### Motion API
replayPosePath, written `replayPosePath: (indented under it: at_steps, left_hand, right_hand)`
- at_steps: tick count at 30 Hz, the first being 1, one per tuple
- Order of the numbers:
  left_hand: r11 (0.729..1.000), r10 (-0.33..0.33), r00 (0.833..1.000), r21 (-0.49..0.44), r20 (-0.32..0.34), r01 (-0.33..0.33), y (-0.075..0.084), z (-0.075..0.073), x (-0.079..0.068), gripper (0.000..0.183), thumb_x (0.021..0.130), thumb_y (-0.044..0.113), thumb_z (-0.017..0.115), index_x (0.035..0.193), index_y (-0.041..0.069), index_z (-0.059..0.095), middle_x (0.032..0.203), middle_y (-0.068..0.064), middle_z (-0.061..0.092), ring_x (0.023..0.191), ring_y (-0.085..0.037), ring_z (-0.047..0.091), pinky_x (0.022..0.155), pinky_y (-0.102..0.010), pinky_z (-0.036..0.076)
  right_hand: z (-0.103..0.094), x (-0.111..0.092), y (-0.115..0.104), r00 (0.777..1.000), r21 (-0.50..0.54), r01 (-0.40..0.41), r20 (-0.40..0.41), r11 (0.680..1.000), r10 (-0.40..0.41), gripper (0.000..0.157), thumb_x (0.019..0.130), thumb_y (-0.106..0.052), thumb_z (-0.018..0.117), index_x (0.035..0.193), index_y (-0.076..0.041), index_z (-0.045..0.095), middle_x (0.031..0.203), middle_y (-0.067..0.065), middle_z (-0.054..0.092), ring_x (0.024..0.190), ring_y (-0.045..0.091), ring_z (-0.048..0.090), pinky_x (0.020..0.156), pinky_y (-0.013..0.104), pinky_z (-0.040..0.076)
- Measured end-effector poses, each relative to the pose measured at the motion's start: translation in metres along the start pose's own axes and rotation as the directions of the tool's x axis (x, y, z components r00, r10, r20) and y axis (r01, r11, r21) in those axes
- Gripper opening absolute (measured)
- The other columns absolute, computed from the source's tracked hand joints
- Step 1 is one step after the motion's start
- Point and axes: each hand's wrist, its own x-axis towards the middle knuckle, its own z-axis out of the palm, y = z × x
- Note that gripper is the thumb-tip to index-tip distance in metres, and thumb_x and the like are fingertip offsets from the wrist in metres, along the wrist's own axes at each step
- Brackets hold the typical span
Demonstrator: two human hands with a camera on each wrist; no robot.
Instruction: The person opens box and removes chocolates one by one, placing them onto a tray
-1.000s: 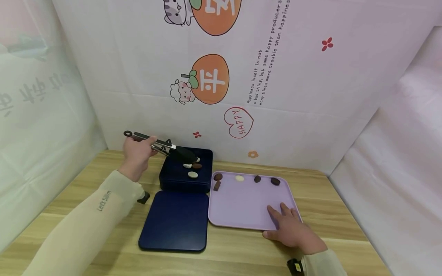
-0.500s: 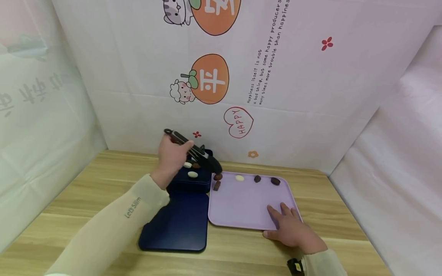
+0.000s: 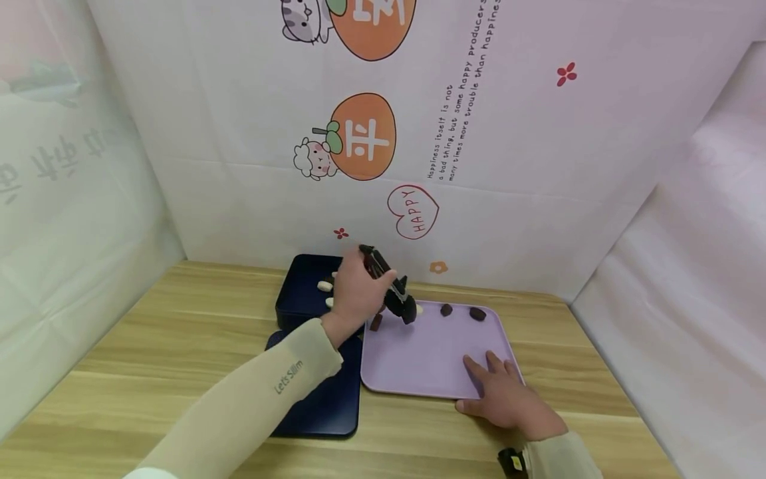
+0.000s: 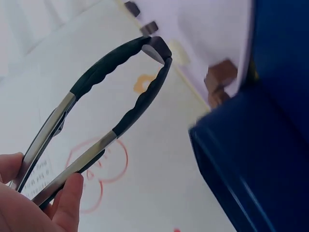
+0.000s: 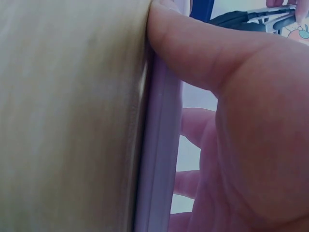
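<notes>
My left hand (image 3: pixel 359 289) grips black-and-steel tongs (image 4: pixel 99 70) between thumb and fingers. In the head view the tongs' dark tips reach over the back left of the lilac tray (image 3: pixel 425 362). A small dark piece (image 4: pixel 159 47) shows between the tips in the left wrist view. Along the tray's back lie two dark, chocolate-like pieces (image 3: pixel 477 313) and a cream one (image 3: pixel 419 309), partly behind the tips. A brown rectangular piece (image 3: pixel 376 322) lies at its left side. My right hand (image 3: pixel 505 399) rests with spread fingers on the tray's near right corner, thumb at the front edge.
Left of the tray stands a navy box (image 3: pixel 301 286), partly hidden by my left hand, with several cream and brown pieces inside. In front of it lies a flat navy lid (image 3: pixel 326 409). A printed white cloth (image 3: pixel 509 219) hangs behind the wooden table (image 3: pixel 149 352).
My left hand has carried the tongs rightward from over the navy box to over the tray, and the tips now point more downward. The right hand has stayed in place.
</notes>
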Motion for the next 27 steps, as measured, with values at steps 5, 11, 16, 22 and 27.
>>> replayPosePath:
  at_steps: [5, 11, 16, 22, 27]
  left_hand:
    - [0.995, 0.058, 0.998, 0.084, 0.025, -0.060, 0.003, 0.021, -0.010, 0.050, 0.088, 0.032, 0.078, 0.122, 0.005, 0.053, 0.110, -0.007, 0.055, 0.093, -0.021, 0.061, 0.077, -0.036, 0.054]
    - [0.983, 0.116, 0.993, 0.140, 0.038, -0.120, 0.002, 0.034, -0.014, 0.057, 0.088, 0.033, 0.078, 0.128, 0.002, 0.051, 0.123, -0.011, 0.052, 0.094, -0.027, 0.063, 0.083, -0.039, 0.054]
    - [0.975, 0.154, 0.987, 0.153, 0.047, -0.160, 0.000, 0.037, -0.015, 0.058, 0.089, 0.035, 0.077, 0.129, 0.002, 0.051, 0.127, -0.012, 0.051, 0.094, -0.027, 0.062, 0.083, -0.040, 0.054]
    - [0.970, 0.175, 0.984, 0.163, 0.044, -0.180, 0.001, 0.035, -0.015, 0.056, 0.090, 0.035, 0.076, 0.127, 0.002, 0.052, 0.124, -0.012, 0.052, 0.092, -0.024, 0.061, 0.082, -0.038, 0.054]
    - [0.972, 0.171, 0.985, 0.159, 0.029, -0.173, 0.003, 0.031, -0.013, 0.054, 0.089, 0.035, 0.076, 0.125, 0.002, 0.052, 0.119, -0.011, 0.052, 0.091, -0.025, 0.061, 0.079, -0.039, 0.054]
  right_hand:
    - [-0.002, -0.002, -0.002, 1.000, 0.004, -0.005, 0.005, 1.000, 0.005, 0.097, 0.077, -0.072, 0.068, 0.152, -0.016, 0.044, 0.154, 0.034, 0.022, 0.134, 0.066, 0.014, 0.088, 0.084, 0.022]
    - [-0.003, -0.002, -0.003, 1.000, -0.001, -0.007, 0.000, 1.000, 0.007, 0.096, 0.077, -0.072, 0.068, 0.152, -0.016, 0.044, 0.154, 0.034, 0.023, 0.134, 0.065, 0.015, 0.088, 0.084, 0.022]
    - [-0.003, -0.002, -0.002, 1.000, -0.003, -0.015, 0.006, 1.000, 0.015, 0.097, 0.077, -0.072, 0.068, 0.152, -0.016, 0.044, 0.154, 0.033, 0.023, 0.135, 0.065, 0.015, 0.087, 0.085, 0.023]
    - [-0.002, -0.001, -0.002, 1.000, 0.000, -0.014, 0.005, 1.000, 0.014, 0.097, 0.076, -0.071, 0.069, 0.152, -0.016, 0.044, 0.154, 0.034, 0.022, 0.135, 0.065, 0.015, 0.087, 0.085, 0.023]
    - [-0.001, 0.002, 0.000, 1.000, 0.005, -0.018, 0.018, 1.000, 0.018, 0.098, 0.076, -0.073, 0.068, 0.151, -0.014, 0.044, 0.154, 0.035, 0.022, 0.134, 0.065, 0.015, 0.088, 0.084, 0.023]
